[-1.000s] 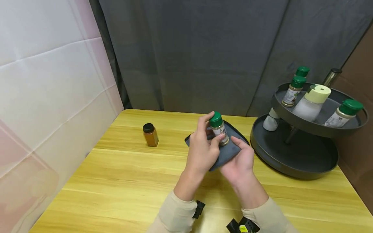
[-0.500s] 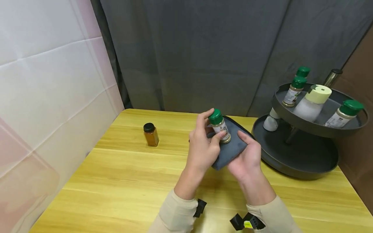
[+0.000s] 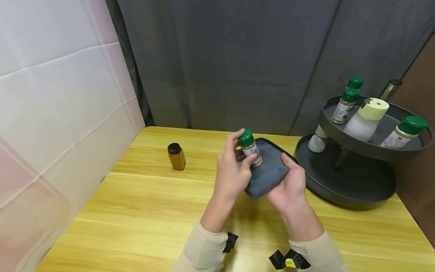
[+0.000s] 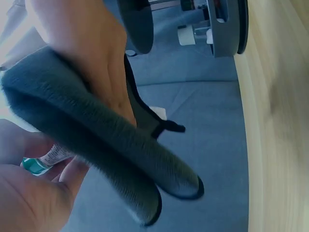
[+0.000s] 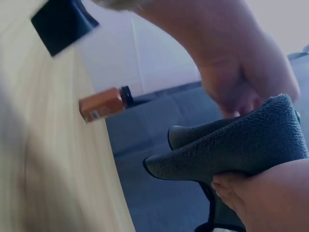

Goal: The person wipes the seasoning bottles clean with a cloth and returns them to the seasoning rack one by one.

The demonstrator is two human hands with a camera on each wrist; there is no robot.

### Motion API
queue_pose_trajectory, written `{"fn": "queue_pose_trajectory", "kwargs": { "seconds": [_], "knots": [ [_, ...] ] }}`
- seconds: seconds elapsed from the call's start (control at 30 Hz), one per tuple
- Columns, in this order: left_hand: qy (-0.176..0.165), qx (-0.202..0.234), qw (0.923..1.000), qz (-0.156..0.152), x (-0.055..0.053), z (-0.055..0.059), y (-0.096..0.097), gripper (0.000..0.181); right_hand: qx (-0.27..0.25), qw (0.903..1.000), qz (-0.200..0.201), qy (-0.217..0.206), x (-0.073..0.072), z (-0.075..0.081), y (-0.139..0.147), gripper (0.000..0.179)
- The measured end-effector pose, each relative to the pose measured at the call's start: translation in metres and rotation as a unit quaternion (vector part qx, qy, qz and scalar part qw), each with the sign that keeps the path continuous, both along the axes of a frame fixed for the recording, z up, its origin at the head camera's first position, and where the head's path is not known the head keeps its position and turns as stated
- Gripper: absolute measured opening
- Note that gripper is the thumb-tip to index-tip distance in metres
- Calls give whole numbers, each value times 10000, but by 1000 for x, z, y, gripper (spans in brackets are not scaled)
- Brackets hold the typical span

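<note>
Sleeves [image 3: 205,247] enter at bottom centre. Mid-frame, the right hand [image 3: 291,186] has its grip on a folded grey cloth [image 3: 270,172]; the left hand's [image 3: 233,172] grip pinches a green-capped jar [image 3: 250,148], tilted over it. Left of centre, an orange bottle [image 3: 178,161] stands on the desk [image 3: 146,219]; at right, a two-tier rack [image 3: 346,200].

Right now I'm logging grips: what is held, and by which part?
Left hand: the jar, by its cap and lower body. Right hand: cloth, by its right side.
</note>
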State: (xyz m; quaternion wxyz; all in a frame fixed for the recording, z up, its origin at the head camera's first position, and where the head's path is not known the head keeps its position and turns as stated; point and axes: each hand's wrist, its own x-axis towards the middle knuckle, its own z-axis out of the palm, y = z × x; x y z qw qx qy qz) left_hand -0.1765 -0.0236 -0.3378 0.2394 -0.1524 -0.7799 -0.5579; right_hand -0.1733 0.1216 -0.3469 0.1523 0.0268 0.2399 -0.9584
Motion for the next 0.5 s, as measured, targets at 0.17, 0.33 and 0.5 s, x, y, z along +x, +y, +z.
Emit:
{"fn": "queue_pose_trajectory", "kwargs": {
  "seconds": [0.17,0.33,0.5],
  "knots": [
    [59,88,9996,-260,1,-2,2,68,21,9998,114,-135,-2,-3,-5,60],
    [-36,-10,9995,-325,1,-4,2,68,84,9984,465,-323,2,-8,-12,60],
    [-289,145,9993,-206,-1,-3,-7,70,123,9980,551,-289,2,-4,1,62]
  ]
}}
